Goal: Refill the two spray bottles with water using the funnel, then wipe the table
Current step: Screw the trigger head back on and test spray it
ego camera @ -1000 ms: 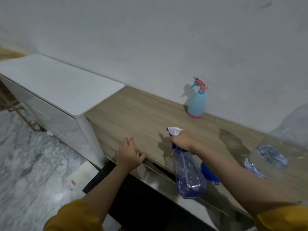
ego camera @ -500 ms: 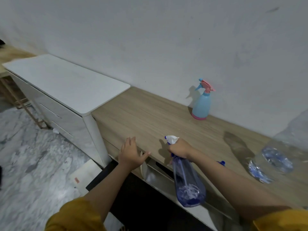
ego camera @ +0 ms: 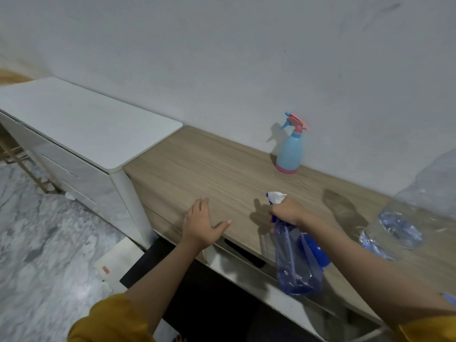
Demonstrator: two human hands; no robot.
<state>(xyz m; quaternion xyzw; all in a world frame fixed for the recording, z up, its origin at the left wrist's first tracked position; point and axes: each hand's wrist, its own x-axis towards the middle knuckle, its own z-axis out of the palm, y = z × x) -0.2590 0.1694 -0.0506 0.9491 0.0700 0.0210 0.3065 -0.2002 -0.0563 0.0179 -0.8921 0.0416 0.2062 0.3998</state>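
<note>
The right hand (ego camera: 286,210) curls its fingers round the neck of a translucent blue spray bottle with a white trigger head (ego camera: 297,262), held tilted over the front edge of the light wooden surface (ego camera: 209,169); the left hand (ego camera: 201,224) rests flat there, fingers straight and spread; a pale blue and pink spray bottle (ego camera: 290,149) stands upright by the wall; a blue funnel (ego camera: 313,253) shows behind the held bottle

Right hand (ego camera: 287,210) grips purple spray bottle (ego camera: 297,262) — left hand (ego camera: 201,224) flat on table (ego camera: 197,166).
</note>
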